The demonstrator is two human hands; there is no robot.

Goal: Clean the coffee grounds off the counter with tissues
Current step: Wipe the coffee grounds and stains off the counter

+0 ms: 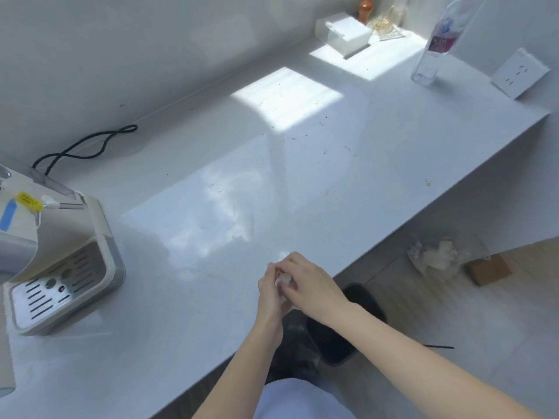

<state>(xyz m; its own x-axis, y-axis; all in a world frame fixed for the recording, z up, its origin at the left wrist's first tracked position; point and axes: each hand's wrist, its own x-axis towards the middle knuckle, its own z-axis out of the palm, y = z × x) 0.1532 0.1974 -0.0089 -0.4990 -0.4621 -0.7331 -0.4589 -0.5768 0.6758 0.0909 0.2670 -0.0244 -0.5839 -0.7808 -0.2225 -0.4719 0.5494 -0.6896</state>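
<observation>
Head view: big white bench (211, 297), few coffee grounds (298, 137) mid-bench, coffee machine (57, 255) left, black bin (341, 331) below the edge. Left hand (270, 293) and right hand (308, 282) fingers both clenched around a balled tissue (283, 279).

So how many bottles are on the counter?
1: a clear plastic water bottle with a dark red label, standing at the white counter's far right end, by the wall socket.

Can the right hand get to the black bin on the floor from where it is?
Probably yes. The right hand sits at the counter edge, holding a tissue with the left hand. The black bin stands open just below, with nothing between.
</observation>
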